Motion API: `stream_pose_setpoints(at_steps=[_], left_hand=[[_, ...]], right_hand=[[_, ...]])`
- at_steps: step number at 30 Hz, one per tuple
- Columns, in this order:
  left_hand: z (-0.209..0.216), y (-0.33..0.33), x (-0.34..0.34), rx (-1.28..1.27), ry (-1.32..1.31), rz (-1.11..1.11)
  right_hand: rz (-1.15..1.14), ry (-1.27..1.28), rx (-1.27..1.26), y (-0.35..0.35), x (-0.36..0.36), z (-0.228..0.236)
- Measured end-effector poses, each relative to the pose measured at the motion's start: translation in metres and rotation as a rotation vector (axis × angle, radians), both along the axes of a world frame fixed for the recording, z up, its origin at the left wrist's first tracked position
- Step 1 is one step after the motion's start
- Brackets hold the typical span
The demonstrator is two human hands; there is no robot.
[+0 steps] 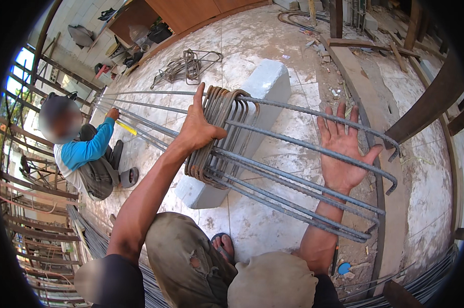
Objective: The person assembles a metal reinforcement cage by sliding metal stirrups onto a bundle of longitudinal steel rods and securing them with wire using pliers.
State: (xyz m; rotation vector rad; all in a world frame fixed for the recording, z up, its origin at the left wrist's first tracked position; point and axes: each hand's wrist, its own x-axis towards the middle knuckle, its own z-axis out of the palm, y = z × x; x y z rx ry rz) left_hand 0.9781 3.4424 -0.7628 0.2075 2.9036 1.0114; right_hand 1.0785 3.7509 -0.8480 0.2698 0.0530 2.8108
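Note:
My left hand [197,127] rests against a bundle of rusty steel stirrups [211,128], its thumb and a finger spread wide. The stirrups are packed side by side around several long ribbed rebars [293,141] with hooked ends at the right. Under the rebars lies a pale grey block [269,84]. My right hand [346,154] is open, palm up and fingers apart, below the upper two bars, which cross in front of it. Whether it touches them I cannot tell. At the left, a co-worker [88,146] in blue sleeves squats with one hand at the bars' far end, beside a yellow strip [126,127].
Bent steel stirrups [188,66] lie on the dirty tiled floor [232,41] beyond the block. Bundled thin rods [91,233] run along the lower left. A wooden post [429,110] leans at the right, near a blue disc [344,268]. A brown cabinet [191,15] stands at the back.

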Motion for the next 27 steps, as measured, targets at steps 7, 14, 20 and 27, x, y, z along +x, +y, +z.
stream_pose_setpoints(at_steps=[7, 14, 20, 27], left_hand=[[-0.003, -0.056, -0.024, 0.139, -0.001, 0.099], [-0.012, -0.100, -0.051, -0.031, 0.149, 0.069], [-0.019, -0.124, -0.067, 0.047, -0.088, 0.202], [-0.043, -0.151, -0.086, -0.002, 0.038, 0.228]], right_hand=[[-0.007, -0.017, -0.025, 0.000, -0.001, 0.002], [-0.049, -0.089, 0.053, -0.005, -0.005, 0.001], [-0.082, -0.173, 0.089, -0.005, -0.006, 0.001], [-0.095, -0.225, 0.127, -0.001, -0.008, -0.020]])
